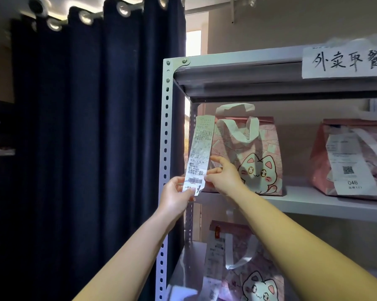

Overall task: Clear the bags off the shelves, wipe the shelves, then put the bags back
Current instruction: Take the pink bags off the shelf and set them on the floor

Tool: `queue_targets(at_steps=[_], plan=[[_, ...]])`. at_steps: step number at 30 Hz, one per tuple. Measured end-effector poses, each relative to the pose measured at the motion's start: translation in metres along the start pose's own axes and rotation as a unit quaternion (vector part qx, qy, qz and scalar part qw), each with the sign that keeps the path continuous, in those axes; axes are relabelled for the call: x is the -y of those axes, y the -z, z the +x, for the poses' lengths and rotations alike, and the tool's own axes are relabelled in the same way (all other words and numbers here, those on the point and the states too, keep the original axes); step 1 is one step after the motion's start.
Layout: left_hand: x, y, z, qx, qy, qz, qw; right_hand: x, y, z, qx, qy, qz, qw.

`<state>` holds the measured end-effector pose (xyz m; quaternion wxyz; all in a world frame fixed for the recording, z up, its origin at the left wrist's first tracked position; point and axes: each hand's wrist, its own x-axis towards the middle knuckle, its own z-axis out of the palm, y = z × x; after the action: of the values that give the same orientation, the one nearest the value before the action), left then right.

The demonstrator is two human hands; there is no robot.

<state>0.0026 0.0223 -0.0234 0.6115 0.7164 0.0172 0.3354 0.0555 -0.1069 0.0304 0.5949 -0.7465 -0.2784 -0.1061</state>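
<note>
Meanwhile, both hands steady a long printed receipt (198, 155) that hangs from the cat-print takeaway bag (251, 155) on the middle shelf (313, 203), apparently to read the order before anything is lifted. The left hand (176, 195) has its grip clamped on the slip's bottom end; at two o'clock from it, the right hand (223, 175) pinches the slip's edge, pulling it flat. A second pink bag (352, 159) stands at three o'clock, a third bag (244, 266) on the shelf below at six. No bag has been cleared, so wiping looks some way off.
</note>
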Motion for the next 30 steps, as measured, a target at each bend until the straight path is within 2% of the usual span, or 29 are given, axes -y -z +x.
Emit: queue_targets(at_steps=[4, 10, 13, 18, 24, 30], plan=[[-0.006, 0.001, -0.006, -0.010, -0.023, 0.059, 0.998, 0.002, 0.003, -0.004, 0.001, 0.002, 0.005, 1.000], [-0.026, -0.011, -0.017, -0.043, -0.173, 0.227, 0.958, -0.007, 0.049, -0.027, -0.020, 0.046, -0.010, 0.999], [-0.041, -0.039, -0.023, -0.018, -0.220, 0.223, 0.950, -0.022, 0.090, -0.041, -0.057, 0.049, -0.036, 0.996], [-0.061, -0.113, -0.035, 0.072, -0.243, 0.194, 0.948, -0.042, 0.169, -0.056, -0.132, 0.051, -0.069, 0.988], [-0.070, -0.217, -0.037, 0.174, -0.198, 0.154, 0.952, -0.059, 0.269, -0.062, -0.235, 0.037, -0.094, 0.967], [-0.067, -0.306, -0.031, 0.204, -0.099, 0.134, 0.965, -0.087, 0.334, -0.052, -0.240, 0.002, -0.087, 0.967]])
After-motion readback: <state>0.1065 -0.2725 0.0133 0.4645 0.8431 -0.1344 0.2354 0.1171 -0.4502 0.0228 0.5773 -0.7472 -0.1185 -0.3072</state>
